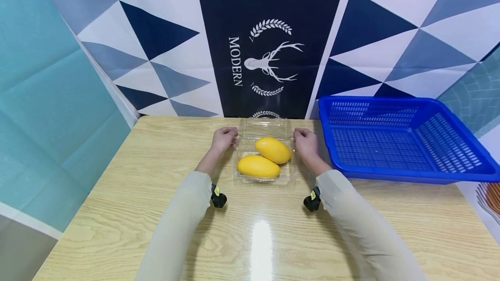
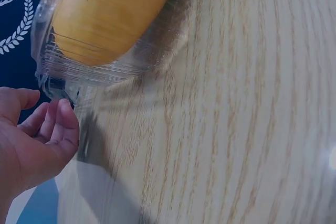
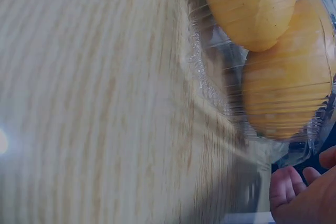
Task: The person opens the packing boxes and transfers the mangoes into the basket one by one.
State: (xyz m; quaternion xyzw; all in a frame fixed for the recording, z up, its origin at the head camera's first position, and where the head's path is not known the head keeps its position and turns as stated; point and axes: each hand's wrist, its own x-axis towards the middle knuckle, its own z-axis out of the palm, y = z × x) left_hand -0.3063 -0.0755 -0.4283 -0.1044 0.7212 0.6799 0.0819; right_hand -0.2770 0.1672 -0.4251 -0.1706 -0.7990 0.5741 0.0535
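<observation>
Two yellow mangoes (image 1: 258, 167) lie side by side in a clear plastic clamshell box (image 1: 287, 172) on the table. The box's lid (image 1: 265, 128) is folded back toward the wall. At the left rear of the box is my left hand (image 1: 225, 138), its fingers loosely bent. The left wrist view shows those fingertips (image 2: 64, 107) right at a corner of the plastic, with the thumb apart from them. My right hand (image 1: 306, 141) mirrors it at the right rear. In the right wrist view its bent fingers (image 3: 286, 182) are close under the plastic edge, and a gap separates them from the thumb.
A blue plastic basket (image 1: 375, 172) stands to the right of my right hand. Behind the wooden table (image 1: 148, 211) hangs a patterned cloth (image 1: 168, 38) with a deer print. Each wrist carries a small black camera (image 1: 219, 200).
</observation>
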